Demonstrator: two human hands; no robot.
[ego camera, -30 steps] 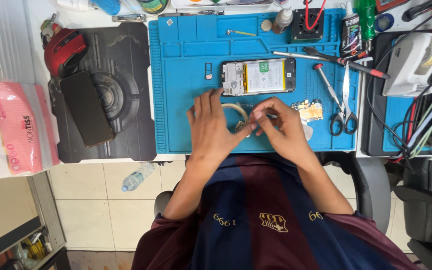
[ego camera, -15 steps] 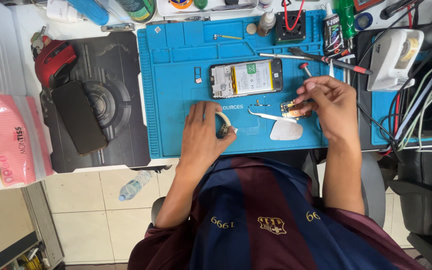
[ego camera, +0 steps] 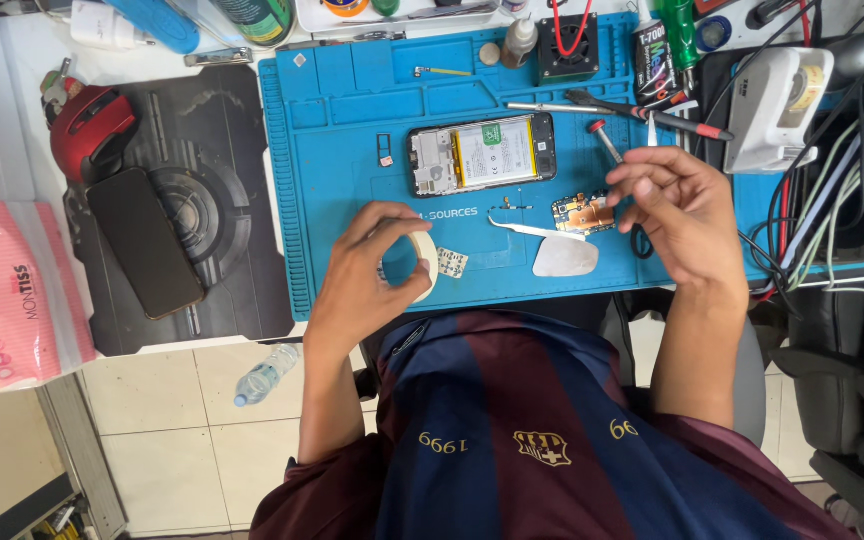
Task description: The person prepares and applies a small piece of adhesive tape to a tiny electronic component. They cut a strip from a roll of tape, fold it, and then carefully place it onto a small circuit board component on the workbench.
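While gripping tape roll (ego camera: 414, 262): right hand (ego camera: 680, 205) higher

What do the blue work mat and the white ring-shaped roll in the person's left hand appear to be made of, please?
The blue work mat looks like matte silicone or rubber: an even dull surface with moulded compartments. The white ring-shaped roll in the left hand seems to be paper or plastic tape, thin and pale; the view leaves open which.

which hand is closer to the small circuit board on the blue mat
Right. The right hand hovers just beside the circuit board, at its right edge. The left hand holds a tape roll well to its left.
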